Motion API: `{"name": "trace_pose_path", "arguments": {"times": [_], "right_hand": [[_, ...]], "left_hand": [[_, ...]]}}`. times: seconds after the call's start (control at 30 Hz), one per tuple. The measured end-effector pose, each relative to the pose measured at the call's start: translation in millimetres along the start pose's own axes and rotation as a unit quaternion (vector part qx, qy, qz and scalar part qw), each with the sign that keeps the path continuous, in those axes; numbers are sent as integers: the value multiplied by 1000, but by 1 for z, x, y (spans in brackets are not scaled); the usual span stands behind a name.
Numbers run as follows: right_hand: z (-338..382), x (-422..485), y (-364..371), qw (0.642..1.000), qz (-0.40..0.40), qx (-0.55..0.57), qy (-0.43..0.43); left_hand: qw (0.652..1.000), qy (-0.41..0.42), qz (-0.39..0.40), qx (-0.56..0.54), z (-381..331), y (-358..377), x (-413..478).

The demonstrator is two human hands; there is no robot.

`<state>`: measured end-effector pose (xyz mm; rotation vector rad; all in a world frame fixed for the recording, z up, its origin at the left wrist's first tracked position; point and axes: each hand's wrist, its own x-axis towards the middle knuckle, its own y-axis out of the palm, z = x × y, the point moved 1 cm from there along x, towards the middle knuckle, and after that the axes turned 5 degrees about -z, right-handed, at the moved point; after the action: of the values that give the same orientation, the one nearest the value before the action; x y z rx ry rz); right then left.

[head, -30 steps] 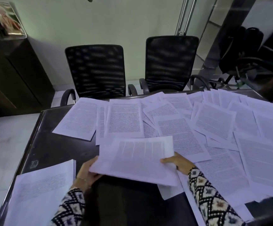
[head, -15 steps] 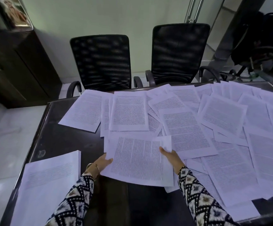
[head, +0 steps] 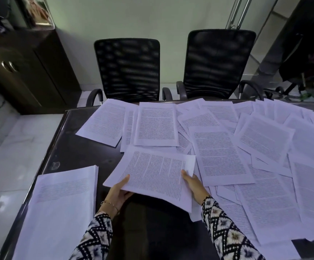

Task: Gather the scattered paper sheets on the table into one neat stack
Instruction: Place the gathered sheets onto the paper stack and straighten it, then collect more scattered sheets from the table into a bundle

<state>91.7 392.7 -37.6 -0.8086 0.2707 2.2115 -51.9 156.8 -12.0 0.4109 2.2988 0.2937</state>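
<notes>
White printed paper sheets [head: 218,152] lie scattered and overlapping across the dark glossy desk [head: 73,147], covering its far edge and whole right side, many skewed at odd angles. From where I stand, the person holds a small sheaf of printed white pages [head: 156,175] over the near middle of the desk, turned a little askew, its far edge reaching over the closest loose sheets; I cannot tell whether it touches them. The left hand [head: 117,192] grips the sheaf's near left corner, thumb on top and fingers tucked beneath. The right hand [head: 193,182] holds the right edge, thumb lying on the print, the other fingers hidden under the paper. A thin gold-coloured bangle [head: 111,203] circles the left wrist, and both arms wear black-and-white zigzag-patterned sleeves [head: 225,233]. At the near left corner of the desk sits a thick squared-up stack of white paper [head: 62,203], well apart from the scatter and just left of the held sheaf. Two black mesh-backed office chairs [head: 128,70] stand side by side against the far edge. A dark brown wooden cabinet [head: 30,72] stands against the wall beyond the far left corner.
</notes>
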Motion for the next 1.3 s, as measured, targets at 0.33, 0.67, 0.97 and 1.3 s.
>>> {"name": "trace_pose_path", "arguments": {"times": [0.33, 0.67, 0.97, 1.3], "right_hand": [[28, -19, 63, 980, 143, 131, -38], [58, -22, 155, 944, 221, -195, -150], [-14, -83, 254, 917, 232, -271, -177], [-28, -93, 276, 838, 139, -465, -248]], "left_hand": [[987, 144, -15, 65, -10, -8, -16], [975, 130, -47, 175, -62, -108, -44], [850, 179, -347, 353, -82, -227, -64], [803, 123, -385, 438, -57, -262, -61]]}}
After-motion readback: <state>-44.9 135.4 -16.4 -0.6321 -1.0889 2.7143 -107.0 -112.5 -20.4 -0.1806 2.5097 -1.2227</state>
